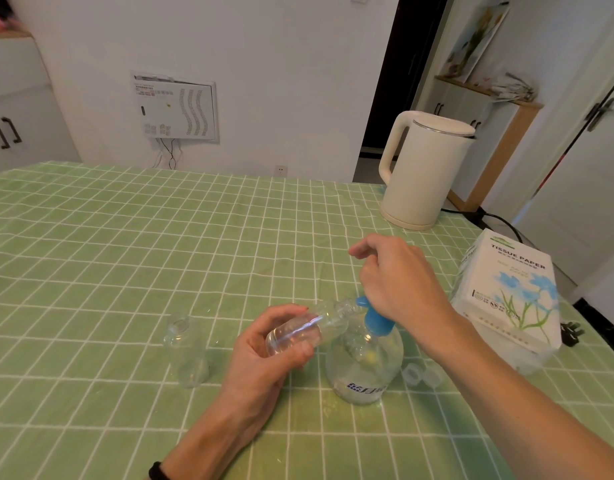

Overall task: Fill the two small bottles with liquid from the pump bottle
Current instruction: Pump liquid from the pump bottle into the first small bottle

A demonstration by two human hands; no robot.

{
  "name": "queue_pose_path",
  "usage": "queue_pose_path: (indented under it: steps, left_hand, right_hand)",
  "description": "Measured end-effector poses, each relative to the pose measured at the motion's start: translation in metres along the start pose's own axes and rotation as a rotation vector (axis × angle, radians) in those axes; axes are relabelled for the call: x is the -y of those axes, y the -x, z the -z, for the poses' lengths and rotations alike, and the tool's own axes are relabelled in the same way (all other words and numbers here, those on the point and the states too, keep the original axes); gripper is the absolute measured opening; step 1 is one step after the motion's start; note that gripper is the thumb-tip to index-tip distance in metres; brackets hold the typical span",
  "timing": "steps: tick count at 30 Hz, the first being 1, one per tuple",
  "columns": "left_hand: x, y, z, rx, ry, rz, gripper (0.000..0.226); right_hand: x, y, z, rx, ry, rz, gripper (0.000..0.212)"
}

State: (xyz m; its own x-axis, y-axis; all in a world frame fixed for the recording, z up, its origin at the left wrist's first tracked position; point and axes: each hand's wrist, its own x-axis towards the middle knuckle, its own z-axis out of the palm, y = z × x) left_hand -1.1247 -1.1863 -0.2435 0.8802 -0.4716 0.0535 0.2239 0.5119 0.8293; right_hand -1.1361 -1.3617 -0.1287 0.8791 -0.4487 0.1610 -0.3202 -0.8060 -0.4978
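My left hand point(264, 348) grips a small clear bottle point(309, 327), tilted almost on its side, with its open mouth against the blue spout of the pump bottle point(366, 365). The pump bottle is clear and round with a blue pump head point(376, 318) and stands on the green checked tablecloth. My right hand point(399, 275) rests on top of the pump head, palm down, fingers curled. A second small clear bottle point(187, 351) stands upright and uncapped to the left, apart from both hands. Two clear caps point(421, 374) lie just right of the pump bottle.
A white electric kettle point(423, 171) stands at the back right, its black cord point(495, 220) trailing right. A tissue paper pack point(509, 292) sits at the right table edge, close to my right forearm. The green tablecloth point(108, 271) stretches to the left.
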Motion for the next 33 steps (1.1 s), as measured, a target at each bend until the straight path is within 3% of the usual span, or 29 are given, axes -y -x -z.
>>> queue_pose_path:
  steps: [5,19,25,33]
  left_hand:
    - [-0.0002,0.0003,-0.0007,-0.006,0.006,0.000,0.045]
    - [0.0007,-0.0006,-0.0003,-0.001,0.007,0.010,0.044]
    - [-0.0001,-0.0005,0.0003,-0.001,0.005,0.010,0.045]
    - [0.0025,-0.0019,0.0018,-0.005,0.004,0.013,0.045]
  right_hand:
    - [0.0038,-0.0019,0.0034,-0.028,0.039,0.048,0.038]
    - [-0.0035,-0.0005,-0.0040,0.014,-0.036,-0.044,0.038]
    - [-0.0007,-0.0012,0.0031,-0.034,-0.040,0.021,0.038]
    - [-0.0049,-0.0013,-0.0027,0.026,-0.048,-0.022,0.041]
